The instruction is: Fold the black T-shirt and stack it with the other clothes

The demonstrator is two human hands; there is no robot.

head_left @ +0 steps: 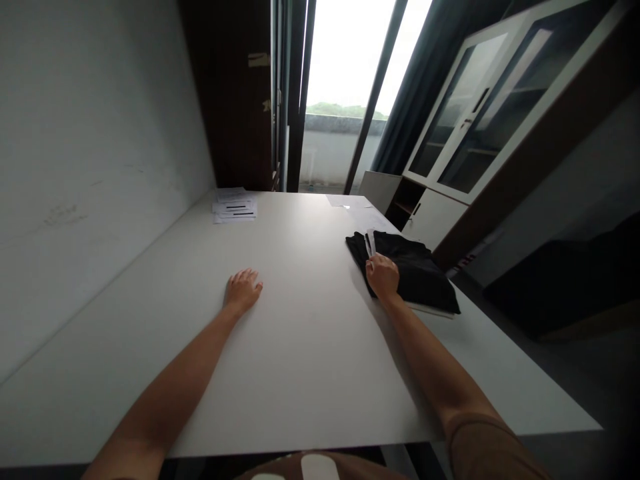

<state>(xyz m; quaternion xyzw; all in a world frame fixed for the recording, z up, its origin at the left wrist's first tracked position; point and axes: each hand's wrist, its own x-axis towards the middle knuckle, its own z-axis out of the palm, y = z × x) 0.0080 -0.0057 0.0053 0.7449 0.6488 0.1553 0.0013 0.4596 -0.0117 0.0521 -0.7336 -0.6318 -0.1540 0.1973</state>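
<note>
My left hand point(243, 289) lies flat on the white table point(300, 347), fingers loosely stretched, holding nothing. My right hand point(383, 276) is closed on the near left edge of a stack of folded black clothes point(420, 273) at the table's right side. A white label or strip point(371, 241) shows on the stack just beyond my knuckles. A pale board or sheet point(434, 309) pokes out under the stack's near edge.
A pile of printed papers point(235, 208) lies at the far left corner by the wall. A loose sheet point(345, 201) lies at the far edge. A glass-door cabinet point(480, 107) stands to the right, with a window point(345, 87) ahead.
</note>
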